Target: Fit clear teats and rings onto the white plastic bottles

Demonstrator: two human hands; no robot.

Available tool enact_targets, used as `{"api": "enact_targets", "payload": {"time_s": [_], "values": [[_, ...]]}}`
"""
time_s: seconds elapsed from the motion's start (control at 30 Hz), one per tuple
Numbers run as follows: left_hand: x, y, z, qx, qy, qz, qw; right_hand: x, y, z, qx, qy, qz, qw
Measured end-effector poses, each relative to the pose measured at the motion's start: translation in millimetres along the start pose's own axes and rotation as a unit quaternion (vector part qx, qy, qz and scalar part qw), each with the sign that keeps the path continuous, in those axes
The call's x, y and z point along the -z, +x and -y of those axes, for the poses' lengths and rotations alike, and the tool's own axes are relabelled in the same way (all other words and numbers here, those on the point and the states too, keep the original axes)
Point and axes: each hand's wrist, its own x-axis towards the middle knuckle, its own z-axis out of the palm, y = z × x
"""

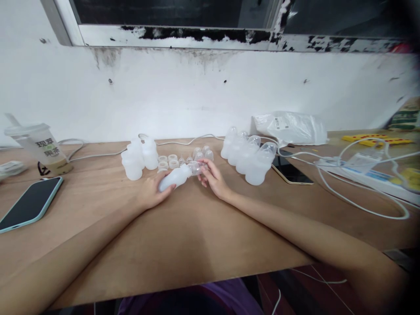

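Cup (44,148) lettered 果茶; left hand (152,190) grips bottle (175,176), right hand (213,178) clear cap (194,168).

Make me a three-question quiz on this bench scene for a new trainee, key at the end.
1. Which hand grips the translucent white plastic bottle?
2. True or false: the fingers of the right hand are on the clear plastic dome cap at the bottle's neck end.
3. Fill the gap: beside the black-screened phone in a pale blue case stands a lidded, see-through plastic ____ with a straw.

Key:
1. The left hand.
2. True.
3. Cup.
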Motion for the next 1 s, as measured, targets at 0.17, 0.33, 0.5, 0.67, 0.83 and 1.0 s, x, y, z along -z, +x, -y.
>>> {"api": "enact_targets", "payload": {"time_s": [0.17,0.33,0.5,0.67,0.83,1.0], "values": [[6.6,-2,-9,0.002,0.027,0.032,0.999,2,-1,3,0.01,-0.07,0.056,0.996],[8.4,-3,-10,0.005,0.02,0.042,0.999,2,-2,5,0.021,-0.09,0.092,0.991],[11.1,2,-10,0.008,-0.029,0.058,0.998,3,-3,5,0.031,-0.083,0.104,0.991],[21.7,8,-19,0.056,-0.128,0.109,0.984,4,-4,8,0.041,-0.11,0.113,0.987],[24.9,10,-24,0.155,-0.277,0.146,0.937,7,-4,13,0.061,-0.143,0.121,0.981],[20.0,9,-18,0.23,-0.465,0.258,0.815,4,-7,23,0.108,-0.16,0.147,0.97]]}}
